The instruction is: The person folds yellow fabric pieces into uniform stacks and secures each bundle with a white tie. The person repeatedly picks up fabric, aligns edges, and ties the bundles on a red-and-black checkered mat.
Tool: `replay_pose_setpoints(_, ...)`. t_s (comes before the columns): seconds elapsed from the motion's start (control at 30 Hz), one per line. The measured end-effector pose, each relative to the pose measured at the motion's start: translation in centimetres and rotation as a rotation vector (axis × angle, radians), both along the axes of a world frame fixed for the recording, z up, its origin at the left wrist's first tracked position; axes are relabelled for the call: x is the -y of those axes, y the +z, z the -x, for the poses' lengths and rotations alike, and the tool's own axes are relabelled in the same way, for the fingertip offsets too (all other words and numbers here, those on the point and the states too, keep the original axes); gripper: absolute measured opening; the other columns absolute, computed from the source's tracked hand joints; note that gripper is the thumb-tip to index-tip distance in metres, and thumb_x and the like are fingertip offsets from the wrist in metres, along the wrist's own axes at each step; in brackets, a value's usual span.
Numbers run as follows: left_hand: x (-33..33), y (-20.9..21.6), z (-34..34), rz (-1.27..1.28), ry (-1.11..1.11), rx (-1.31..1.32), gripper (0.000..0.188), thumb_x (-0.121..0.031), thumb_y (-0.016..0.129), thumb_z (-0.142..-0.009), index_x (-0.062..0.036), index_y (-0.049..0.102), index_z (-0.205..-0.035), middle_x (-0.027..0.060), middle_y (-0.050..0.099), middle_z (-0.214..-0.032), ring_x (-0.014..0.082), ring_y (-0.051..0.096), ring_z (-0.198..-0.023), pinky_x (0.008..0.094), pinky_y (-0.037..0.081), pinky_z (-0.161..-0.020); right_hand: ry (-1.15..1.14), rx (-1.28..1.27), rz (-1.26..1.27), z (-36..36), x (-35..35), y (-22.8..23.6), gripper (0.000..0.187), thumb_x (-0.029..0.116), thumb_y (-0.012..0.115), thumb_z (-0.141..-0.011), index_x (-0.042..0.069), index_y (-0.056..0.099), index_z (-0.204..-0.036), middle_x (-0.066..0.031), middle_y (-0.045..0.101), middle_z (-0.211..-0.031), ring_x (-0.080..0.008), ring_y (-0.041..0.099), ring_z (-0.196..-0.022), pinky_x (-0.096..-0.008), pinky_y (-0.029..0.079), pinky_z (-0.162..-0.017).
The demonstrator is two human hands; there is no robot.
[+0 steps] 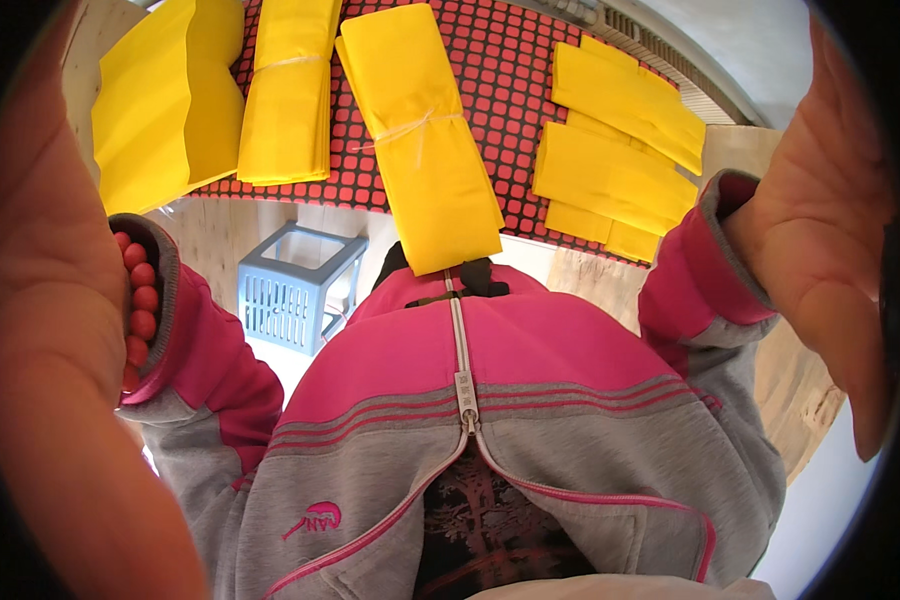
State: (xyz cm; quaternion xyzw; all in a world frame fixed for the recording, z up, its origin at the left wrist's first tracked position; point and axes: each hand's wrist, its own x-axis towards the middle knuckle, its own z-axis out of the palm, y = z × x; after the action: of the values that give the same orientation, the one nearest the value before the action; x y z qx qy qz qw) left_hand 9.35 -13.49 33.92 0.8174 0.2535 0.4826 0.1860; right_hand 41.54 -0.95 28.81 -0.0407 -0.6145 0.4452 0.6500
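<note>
My left hand (45, 310) is raised close to the camera along the left rim, its palm showing and its thumb stretched out. On the right rim my right hand (820, 215) is also raised, palm bare and thumb extended. The other fingers of both run out of view, and nothing shows in either palm. Beyond them, folded yellow cloth bundles (420, 140) lie on a red-and-black patterned table cover (510, 70). One bundle, tied with clear string, hangs over the near edge. Another tied bundle (288, 95) lies to its left.
A wide folded yellow piece (150, 110) lies at the table's left end. Several flat yellow pieces (615, 175) overlap on the right. Below the table stands a blue-grey plastic stool (288, 290) on the floor. A ribbed radiator (670, 60) runs along the far right.
</note>
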Motion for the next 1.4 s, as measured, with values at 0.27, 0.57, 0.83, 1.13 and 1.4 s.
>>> replay_pose_setpoints(0.27, -1.2, -0.9, -3.4, 0.031, -0.011, -0.159, 0.051, -0.011, 0.066, -0.085, 0.0103, 0.047, -0.127, 0.0298, 0.056, -0.120, 0.0346, 0.061, -0.104, 0.0425, 0.049, -0.092, 0.057, -0.008, 0.024, 0.2, -1.1, -3.0, 0.100, 0.072, 0.050, -0.080, -0.007, 0.031, -0.138, -0.0299, 0.051, -0.125, -0.0366, 0.054, -0.118, -0.0470, 0.042, -0.100)
replay_pose_setpoints(0.57, 4.7, -0.2, -2.2, -0.038, 0.023, -0.137, 0.050, -0.010, 0.066, -0.085, 0.0106, 0.048, -0.127, 0.0303, 0.056, -0.120, 0.0346, 0.062, -0.102, 0.0423, 0.050, -0.091, 0.149, -0.003, -0.104, 1.0, 5.4, 1.8, 0.101, 0.074, 0.049, -0.080, -0.007, 0.031, -0.139, -0.0306, 0.051, -0.126, -0.0372, 0.053, -0.118, -0.0478, 0.041, -0.101)
replay_pose_setpoints(0.83, 23.3, -2.5, 6.5, -0.150, 0.455, 0.100, 0.049, -0.009, 0.066, -0.086, 0.0109, 0.048, -0.126, 0.0308, 0.057, -0.119, 0.0347, 0.063, -0.101, 0.0421, 0.051, -0.090, 0.409, 0.061, 0.130, 9.4, 20.2, -0.1, 0.083, 0.060, 0.047, -0.087, -0.008, 0.035, -0.134, -0.0277, 0.055, -0.118, -0.0363, 0.056, -0.111, -0.0491, 0.041, -0.099)
replay_pose_setpoints(1.13, 50.8, -19.0, 4.9, 0.866, 1.191, 0.831, 0.016, -0.001, 0.054, -0.093, 0.0039, 0.059, -0.107, 0.0106, 0.065, -0.102, 0.0165, 0.063, -0.084, 0.0279, 0.051, -0.080, 0.616, 0.885, 0.820, 22.0, 34.7, -20.4, 0.020, 0.012, 0.064, -0.088, -0.001, 0.057, -0.102, -0.0080, 0.064, -0.095, -0.0148, 0.065, -0.088, -0.0272, 0.052, -0.076)
replay_pose_setpoints(1.4, 54.3, -29.2, 1.3, 1.039, 1.015, 1.023, 0.017, -0.007, 0.062, -0.089, 0.0033, 0.062, -0.103, 0.0092, 0.068, -0.094, 0.0151, 0.066, -0.082, 0.0258, 0.051, -0.075, 0.212, 1.270, 0.046, 30.5, 33.3, -34.4, 0.034, 0.025, 0.069, -0.080, 0.001, 0.061, -0.103, -0.0174, 0.065, -0.102, -0.0296, 0.062, -0.097, -0.0380, 0.049, -0.084)
